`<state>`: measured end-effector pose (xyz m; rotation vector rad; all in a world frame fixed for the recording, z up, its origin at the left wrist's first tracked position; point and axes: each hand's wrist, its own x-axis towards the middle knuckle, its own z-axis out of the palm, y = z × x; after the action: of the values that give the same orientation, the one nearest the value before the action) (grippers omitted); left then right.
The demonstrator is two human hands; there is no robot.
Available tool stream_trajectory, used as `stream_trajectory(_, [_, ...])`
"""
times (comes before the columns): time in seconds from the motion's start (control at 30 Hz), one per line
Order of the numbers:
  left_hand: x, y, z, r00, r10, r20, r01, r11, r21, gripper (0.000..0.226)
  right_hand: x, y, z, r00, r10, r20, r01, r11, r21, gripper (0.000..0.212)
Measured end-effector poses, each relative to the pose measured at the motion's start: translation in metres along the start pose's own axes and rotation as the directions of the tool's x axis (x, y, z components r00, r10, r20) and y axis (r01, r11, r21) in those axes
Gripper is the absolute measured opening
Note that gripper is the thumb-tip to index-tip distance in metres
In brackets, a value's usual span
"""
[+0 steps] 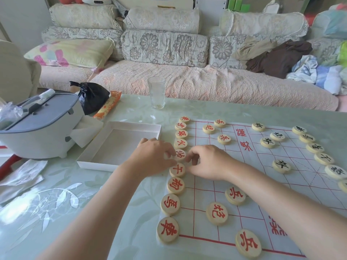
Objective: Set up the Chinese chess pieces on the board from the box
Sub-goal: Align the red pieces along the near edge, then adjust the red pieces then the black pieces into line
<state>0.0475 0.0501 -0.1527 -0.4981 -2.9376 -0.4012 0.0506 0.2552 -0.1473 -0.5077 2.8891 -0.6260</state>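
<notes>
A white paper chess board with red lines lies on the table. Round wooden pieces stand on it: red-lettered ones in a column along its left edge, black-lettered ones along the right. My left hand pinches the red general piece in the middle of the left column with its fingertips. My right hand touches the same piece from the right side, fingers curled. The open white box sits left of the board and looks empty.
A grey-lidded appliance stands at the table's left, with a black bag, an orange packet and a drinking glass behind the box. Plastic wrappers lie at the left edge. A sofa runs behind the table.
</notes>
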Motion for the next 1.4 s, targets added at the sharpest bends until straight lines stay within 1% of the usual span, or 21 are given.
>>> stream_trajectory(0.1, [-0.009, 0.003, 0.003, 0.998, 0.014, 0.064, -0.013, 0.999, -0.029, 0.030, -0.007, -0.004, 0.004, 0.998, -0.014, 0.059, 0.014, 1.000, 0.004, 0.038])
stream_trajectory(0.27, [-0.014, 0.002, 0.001, 0.997, 0.008, 0.075, -0.006, 0.999, -0.031, 0.030, -0.006, -0.006, 0.008, 0.998, -0.022, 0.057, 0.021, 1.000, 0.006, 0.039])
stream_trajectory(0.4, [-0.015, 0.002, 0.000, 0.996, -0.001, 0.088, 0.005, 0.999, -0.045, 0.027, -0.005, -0.005, 0.004, 0.997, -0.002, 0.072, 0.000, 1.000, 0.025, 0.040])
stream_trajectory(0.47, [-0.011, 0.001, -0.002, 0.999, -0.034, 0.036, 0.037, 0.996, -0.081, 0.024, -0.002, -0.002, -0.003, 0.998, 0.009, 0.056, -0.011, 0.999, 0.045, 0.035])
stream_trajectory(0.57, [0.005, -0.002, -0.005, 0.991, -0.084, -0.106, 0.072, 0.992, -0.106, 0.020, 0.013, 0.007, -0.010, 0.997, 0.047, -0.055, -0.046, 0.999, 0.026, 0.024])
stream_trajectory(0.63, [0.019, -0.003, -0.003, 0.981, -0.143, -0.128, 0.127, 0.985, -0.119, 0.023, 0.026, 0.012, -0.011, 0.993, 0.074, -0.092, -0.075, 0.997, 0.000, 0.028])
stream_trajectory(0.7, [0.032, -0.004, 0.002, 0.977, -0.188, -0.100, 0.175, 0.977, -0.126, 0.026, 0.039, 0.013, -0.010, 0.993, 0.082, -0.090, -0.085, 0.996, -0.029, 0.034])
stream_trajectory(0.8, [0.047, -0.001, 0.010, 0.984, -0.167, -0.065, 0.161, 0.984, -0.079, 0.025, 0.052, 0.011, -0.005, 0.997, 0.041, -0.070, -0.044, 0.998, -0.051, 0.037])
stream_trajectory(0.9, [0.056, 0.000, 0.013, 0.991, -0.132, -0.016, 0.131, 0.990, -0.054, 0.023, 0.059, 0.009, -0.001, 0.996, -0.016, -0.084, 0.011, 0.998, -0.059, 0.037])
stream_trajectory(0.97, [0.059, -0.003, 0.014, 0.995, -0.097, 0.015, 0.098, 0.995, -0.037, 0.021, 0.061, 0.010, 0.001, 0.995, -0.029, -0.097, 0.020, 0.996, -0.084, 0.036])
stream_trajectory(1.07, [0.060, -0.011, 0.017, 0.995, -0.075, 0.058, 0.078, 0.996, -0.044, 0.023, 0.060, 0.012, 0.003, 0.993, -0.030, -0.117, 0.022, 0.997, -0.073, 0.030])
stream_trajectory(1.13, [0.058, -0.014, 0.017, 0.998, -0.065, 0.017, 0.065, 0.998, -0.020, 0.027, 0.060, 0.013, 0.003, 0.992, -0.024, -0.124, 0.016, 0.998, -0.064, 0.023])
stream_trajectory(1.23, [0.058, -0.015, 0.019, 0.993, -0.076, -0.093, 0.076, 0.997, 0.000, 0.025, 0.059, 0.013, 0.001, 0.990, -0.015, -0.139, 0.010, 0.999, -0.030, 0.019])
stream_trajectory(1.27, [0.059, -0.014, 0.019, 0.992, -0.080, -0.094, 0.080, 0.997, -0.004, 0.025, 0.058, 0.013, 0.000, 0.991, -0.014, -0.133, 0.011, 1.000, -0.028, 0.020])
stream_trajectory(1.33, [0.059, -0.012, 0.021, 0.995, -0.085, -0.052, 0.084, 0.996, -0.016, 0.025, 0.056, 0.011, 0.000, 0.992, -0.010, -0.123, 0.007, 1.000, -0.029, 0.023])
stream_trajectory(1.4, [0.060, -0.010, 0.023, 0.995, -0.096, -0.029, 0.095, 0.995, -0.042, 0.024, 0.055, 0.009, 0.000, 0.992, -0.004, -0.127, 0.000, 1.000, -0.028, 0.021])
